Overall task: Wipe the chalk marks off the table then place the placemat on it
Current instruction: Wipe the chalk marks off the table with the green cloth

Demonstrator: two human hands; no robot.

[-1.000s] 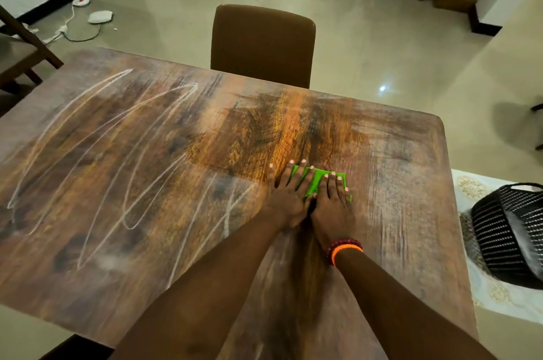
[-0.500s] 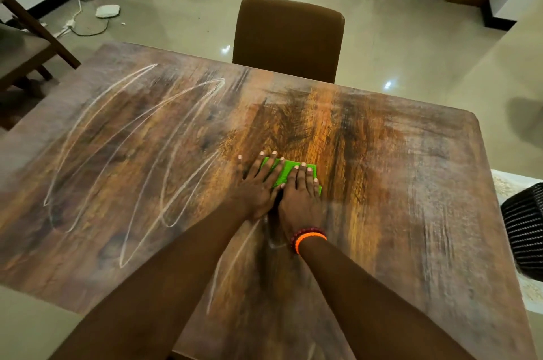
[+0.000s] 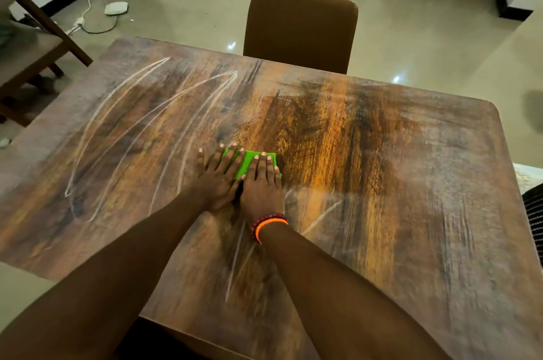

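Cloth: green cloth (image 3: 245, 162) lies flat on table (image 3: 426, 213), mid-surface, mostly hidden under both hands.
L hand: left hand (image 3: 219, 180) flat, fingers straight & spread, pressing cloth's left part; not gripping.
R hand: right hand (image 3: 262, 183) flat too, fingers straight, close together, pressing cloth's right part; touches the L hand at the thumb side. Bead + orange bands at wrist (image 3: 269, 226).
Change: vs 1 s ago, hands + cloth have slid left across the tabletop, from right of centre toward the marked half. Strokes nearer the person weren't covered by this pass.
Chalk: big looping chalk marks (image 3: 123, 136) fill left half, untouched; a few short strokes (image 3: 238, 260) near the front edge, by the forearms. Right half looks smeary/hazy w/ residue, no clear lines.
Meaning: wipe is approx. midway, my guess; front needs another pass.
Placemat: can't see it for sure in this view, so step 2 not started.
Other: brown chair (image 3: 299, 28) at far side; dark slatted basket (image 3: 533, 221) at right edge.
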